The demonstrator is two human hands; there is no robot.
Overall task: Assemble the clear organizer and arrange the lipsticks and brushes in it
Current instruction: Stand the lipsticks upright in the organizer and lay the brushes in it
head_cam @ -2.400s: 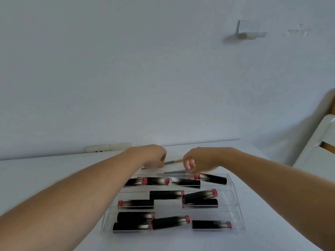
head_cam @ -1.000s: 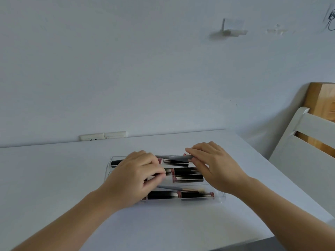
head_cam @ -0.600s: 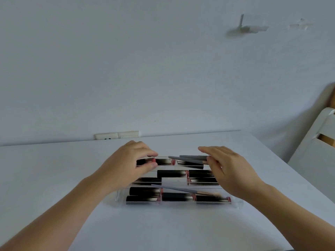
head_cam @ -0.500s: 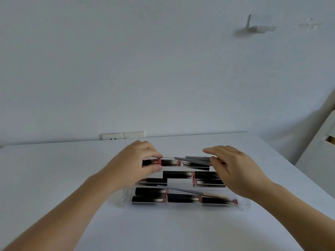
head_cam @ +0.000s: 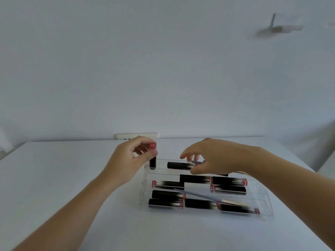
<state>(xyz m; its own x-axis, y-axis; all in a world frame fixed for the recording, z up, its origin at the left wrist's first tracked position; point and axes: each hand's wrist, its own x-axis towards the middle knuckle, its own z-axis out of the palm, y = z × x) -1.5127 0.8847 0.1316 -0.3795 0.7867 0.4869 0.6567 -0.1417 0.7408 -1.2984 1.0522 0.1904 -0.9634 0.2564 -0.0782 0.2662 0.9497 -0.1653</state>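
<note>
The clear stepped organizer (head_cam: 265, 215) sits on the white table, its three rows filled with several black lipsticks that lie on their sides. My left hand (head_cam: 131, 160) pinches one black lipstick with a pink end (head_cam: 152, 161) and holds it upright over the back row's left end. My right hand (head_cam: 213, 158) hovers over the back row, fingers loosely curled by a grey brush handle (head_cam: 196, 162); whether it holds the handle is unclear. Another grey brush (head_cam: 201, 195) lies slantwise across the front rows.
The white table (head_cam: 63, 178) runs back to a white wall with a socket strip (head_cam: 136, 136). A small wall fitting (head_cam: 279, 29) hangs high on the right. The table's right edge falls away near the right arm.
My left hand has lifted a lipstick out of the back row and turned it upright. My right hand has moved left along the back row. The camera has shifted.
</note>
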